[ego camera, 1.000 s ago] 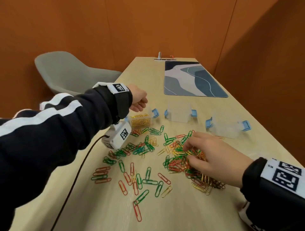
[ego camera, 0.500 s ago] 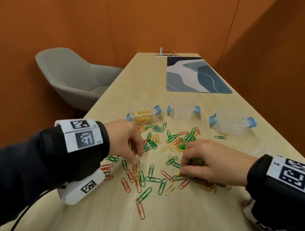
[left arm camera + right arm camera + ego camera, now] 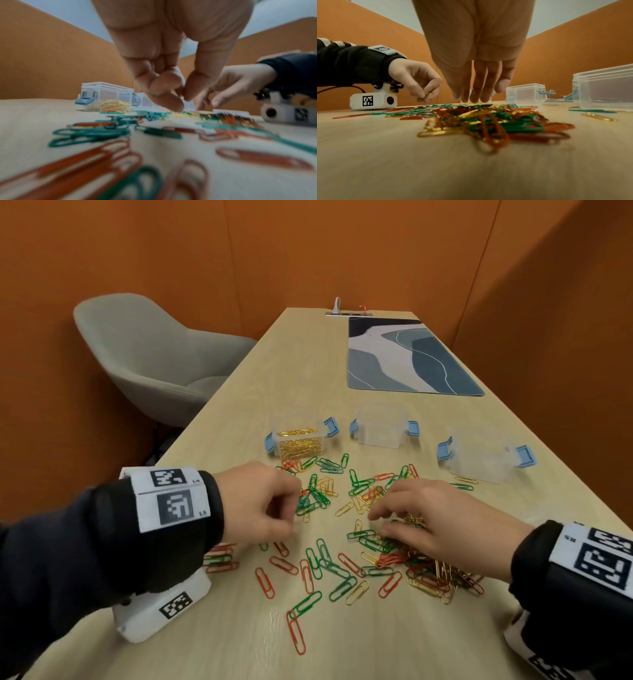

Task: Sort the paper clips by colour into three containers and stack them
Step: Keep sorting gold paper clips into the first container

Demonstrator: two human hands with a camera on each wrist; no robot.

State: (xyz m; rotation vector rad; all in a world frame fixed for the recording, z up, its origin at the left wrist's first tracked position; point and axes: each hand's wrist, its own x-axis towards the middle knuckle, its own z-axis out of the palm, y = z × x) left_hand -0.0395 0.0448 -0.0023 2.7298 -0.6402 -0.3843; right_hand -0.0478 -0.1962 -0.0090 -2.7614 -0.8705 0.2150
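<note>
Red, green and gold paper clips (image 3: pixel 428 571) lie scattered and heaped on the wooden table (image 3: pixel 239 645). Three clear containers with blue latches stand behind them: the left one (image 3: pixel 295 423) holds gold clips, while the middle one (image 3: pixel 381 426) and the right one (image 3: pixel 486 455) look empty. My left hand (image 3: pixel 291 508) hovers low over the left part of the scatter, thumb and fingers pinched together (image 3: pixel 181 93); the right wrist view shows a small gold glint in that pinch (image 3: pixel 429 94). My right hand (image 3: pixel 380 522) rests with straight fingers (image 3: pixel 474 88) on the heap.
A blue patterned desk mat (image 3: pixel 407 357) lies further back on the right. A grey chair (image 3: pixel 147 354) stands off the table's left edge. A socket strip (image 3: pixel 346 312) sits at the far end. Orange walls close in behind and to the right.
My left hand came back from above the gold container and dropped to the clips on the left, closing into a pinch. The right hand stayed on the heap, its fingers shifting slightly.
</note>
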